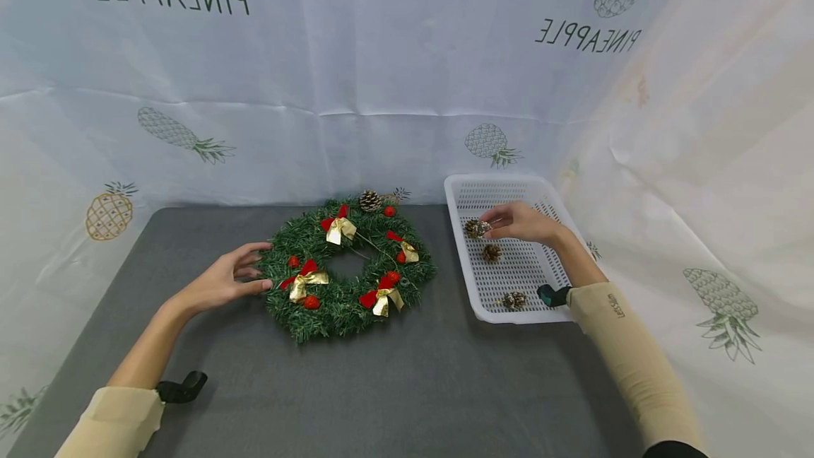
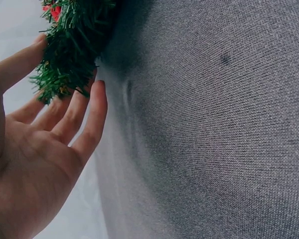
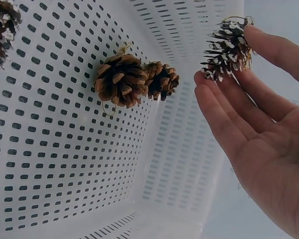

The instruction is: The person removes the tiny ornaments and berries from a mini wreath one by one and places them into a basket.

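Observation:
My right hand (image 1: 518,222) pinches a white-tipped pine cone (image 3: 228,50) with a thin gold loop, holding it over the basket between thumb and fingertips. Two brown pine cones (image 3: 120,82) lie below it, and another white-tipped pine cone (image 1: 514,300) rests near the basket's front. A green wreath (image 1: 289,316) lies on the table to the left of the basket. It bears red and gold bows (image 1: 305,280), red balls and one pine cone (image 1: 370,200) at its back. My left hand (image 1: 225,278) touches the wreath's left edge, fingers spread and relaxed.
The white perforated basket (image 1: 467,281) stands at the right of the dark grey table (image 1: 394,394). A pale curtain (image 1: 394,55) printed with pineapples hangs behind and along both sides. Dark wrist-camera mounts (image 1: 182,387) stick out from both forearms.

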A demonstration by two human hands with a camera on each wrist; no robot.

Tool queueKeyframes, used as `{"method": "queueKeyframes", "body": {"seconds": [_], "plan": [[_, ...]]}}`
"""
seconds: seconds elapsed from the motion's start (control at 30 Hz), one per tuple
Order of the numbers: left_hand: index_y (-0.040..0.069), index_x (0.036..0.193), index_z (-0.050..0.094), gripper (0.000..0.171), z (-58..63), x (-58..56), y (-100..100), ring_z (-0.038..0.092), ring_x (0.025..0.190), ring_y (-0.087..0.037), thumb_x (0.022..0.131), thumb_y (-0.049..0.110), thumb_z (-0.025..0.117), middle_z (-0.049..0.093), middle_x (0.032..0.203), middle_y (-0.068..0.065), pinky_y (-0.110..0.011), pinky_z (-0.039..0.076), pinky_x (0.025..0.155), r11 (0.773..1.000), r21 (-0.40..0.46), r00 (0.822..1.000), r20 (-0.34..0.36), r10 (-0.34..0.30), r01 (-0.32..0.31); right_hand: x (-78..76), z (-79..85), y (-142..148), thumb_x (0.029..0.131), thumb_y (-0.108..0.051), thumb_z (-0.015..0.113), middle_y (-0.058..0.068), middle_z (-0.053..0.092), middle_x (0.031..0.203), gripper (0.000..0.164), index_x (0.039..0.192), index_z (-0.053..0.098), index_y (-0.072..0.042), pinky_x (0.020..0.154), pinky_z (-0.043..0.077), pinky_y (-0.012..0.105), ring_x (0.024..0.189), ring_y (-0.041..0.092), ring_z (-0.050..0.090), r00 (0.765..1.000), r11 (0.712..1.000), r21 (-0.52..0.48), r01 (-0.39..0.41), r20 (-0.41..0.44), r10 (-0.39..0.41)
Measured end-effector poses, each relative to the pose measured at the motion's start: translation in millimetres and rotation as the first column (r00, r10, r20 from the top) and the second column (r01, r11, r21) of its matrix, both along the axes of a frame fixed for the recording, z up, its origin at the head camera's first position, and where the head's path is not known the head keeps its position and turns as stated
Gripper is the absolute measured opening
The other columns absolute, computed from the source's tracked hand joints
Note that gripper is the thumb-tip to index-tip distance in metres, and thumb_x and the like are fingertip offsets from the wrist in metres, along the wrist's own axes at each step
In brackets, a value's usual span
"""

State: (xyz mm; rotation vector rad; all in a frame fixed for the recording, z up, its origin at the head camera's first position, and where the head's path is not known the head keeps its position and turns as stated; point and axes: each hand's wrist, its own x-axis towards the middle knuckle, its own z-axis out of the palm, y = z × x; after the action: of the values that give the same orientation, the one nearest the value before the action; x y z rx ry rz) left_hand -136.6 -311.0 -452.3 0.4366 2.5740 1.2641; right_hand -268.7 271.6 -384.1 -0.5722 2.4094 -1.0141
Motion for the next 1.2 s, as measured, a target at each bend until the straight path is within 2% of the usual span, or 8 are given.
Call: {"method": "queueKeyframes", "body": {"seconds": [0.4, 0.63, 0.87, 1.2], "plan": [[0.015, 0.151, 0.03, 0.073, -0.6, -0.8, 0, 0.053, 0.123, -0.049, 0.091, 0.033, 0.068, 0.034, 0.153, -0.026, -0.056, 0.054, 0.089, 1.0, -0.015, 1.0, -0.008, -0.001, 0.001, -2.6, -1.8, -3, 0.091, -0.014, 0.068, 0.027, 0.055, 0.135, 0.045, 0.13, 0.055, 0.004, 0.098, 0.055, 0.041, 0.122, 0.036, 0.059, 0.999, 0.999, -0.043, -0.009, 0.052, 0.011], [0.015, 0.151, 0.029, 0.074, -0.6, -1.0, -1, 0.05, 0.126, -0.051, 0.091, 0.033, 0.068, 0.032, 0.154, -0.027, -0.06, 0.051, 0.093, 1.0, -0.017, 1.0, -0.007, 0.002, -0.003, -3.2, 0.9, -5, 0.092, -0.016, 0.067, 0.024, 0.059, 0.132, 0.042, 0.128, 0.058, 0.002, 0.098, 0.053, 0.045, 0.118, 0.032, 0.062, 1.0, 1.0, -0.01, -0.019, 0.003, 0.019], [0.015, 0.151, 0.03, 0.074, -1.2, -1.1, -2, 0.051, 0.125, -0.05, 0.091, 0.034, 0.068, 0.033, 0.153, -0.027, -0.059, 0.052, 0.092, 1.0, -0.025, 1.0, -0.007, 0.006, -0.006, -7.3, 7.4, -8, 0.091, -0.023, 0.069, 0.023, 0.06, 0.131, 0.046, 0.129, 0.058, 0.001, 0.101, 0.05, 0.052, 0.116, 0.032, 0.062, 1.0, 1.0, -0.012, -0.018, 0.003, 0.018], [0.016, 0.151, 0.03, 0.074, -0.8, -1.1, -1, 0.051, 0.125, -0.049, 0.091, 0.034, 0.068, 0.034, 0.153, -0.026, -0.058, 0.052, 0.092, 1.0, -0.023, 1.0, -0.005, 0.006, -0.007, -10.5, 24.1, -18, 0.091, -0.026, 0.069, 0.014, 0.062, 0.13, 0.04, 0.126, 0.061, -0.009, 0.1, 0.052, 0.046, 0.119, 0.028, 0.062, 1.0, 1.0, -0.016, -0.005, -0.02, 0.005]]}}
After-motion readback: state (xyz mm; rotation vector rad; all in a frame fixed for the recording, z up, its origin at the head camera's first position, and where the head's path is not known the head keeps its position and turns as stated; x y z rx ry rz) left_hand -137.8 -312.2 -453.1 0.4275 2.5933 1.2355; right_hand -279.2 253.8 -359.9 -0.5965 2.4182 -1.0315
